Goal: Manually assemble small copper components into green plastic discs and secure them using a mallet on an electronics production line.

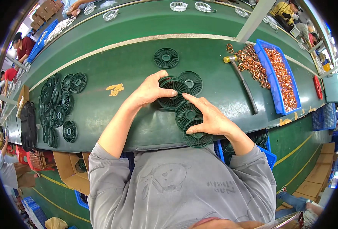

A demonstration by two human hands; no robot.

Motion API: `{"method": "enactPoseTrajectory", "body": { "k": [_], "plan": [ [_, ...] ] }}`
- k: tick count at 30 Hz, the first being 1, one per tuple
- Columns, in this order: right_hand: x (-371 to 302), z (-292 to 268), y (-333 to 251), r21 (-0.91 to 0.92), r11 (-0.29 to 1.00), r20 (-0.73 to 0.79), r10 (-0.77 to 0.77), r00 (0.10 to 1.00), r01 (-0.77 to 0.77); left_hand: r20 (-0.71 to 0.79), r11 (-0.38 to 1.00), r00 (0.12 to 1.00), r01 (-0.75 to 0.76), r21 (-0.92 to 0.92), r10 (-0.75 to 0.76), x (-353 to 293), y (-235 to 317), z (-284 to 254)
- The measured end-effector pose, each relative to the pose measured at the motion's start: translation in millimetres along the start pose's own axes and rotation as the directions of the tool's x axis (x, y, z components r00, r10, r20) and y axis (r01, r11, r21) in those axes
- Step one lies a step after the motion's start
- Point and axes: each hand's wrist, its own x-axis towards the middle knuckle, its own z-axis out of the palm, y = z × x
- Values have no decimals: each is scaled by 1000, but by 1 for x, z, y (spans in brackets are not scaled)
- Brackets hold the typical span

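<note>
The left hand point(152, 90) clasps its fingers around a slotted green wheel point(181, 87) (probably light, stiff plastic, best gripped at the edge) as the right hand point(212, 117) spreads wide over neighbouring wheels point(187, 113).

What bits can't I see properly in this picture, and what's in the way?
Head view: most fingertips of the left-hand grip, behind the dark green wheel it holds.
Head view: how many make up the wheel heap; they overlap.
Head view: the floor of the blue bin, under copper rings.
Head view: part of the blue crate, behind the right arm.
</note>
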Motion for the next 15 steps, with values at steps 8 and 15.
{"method": "enactPoseTrajectory", "body": {
  "k": [8, 15],
  "plan": [
    [43, -30, -5, 82, 990, -439, -67, 896, 114, -279, 950, 942, -247, -189, 189, 55, 41, -50],
    [83, -22, 21, -188, 979, -313, -136, 940, 79, -258, 977, 943, -210, 35, 211, 111, -1, -53]
  ]
}}
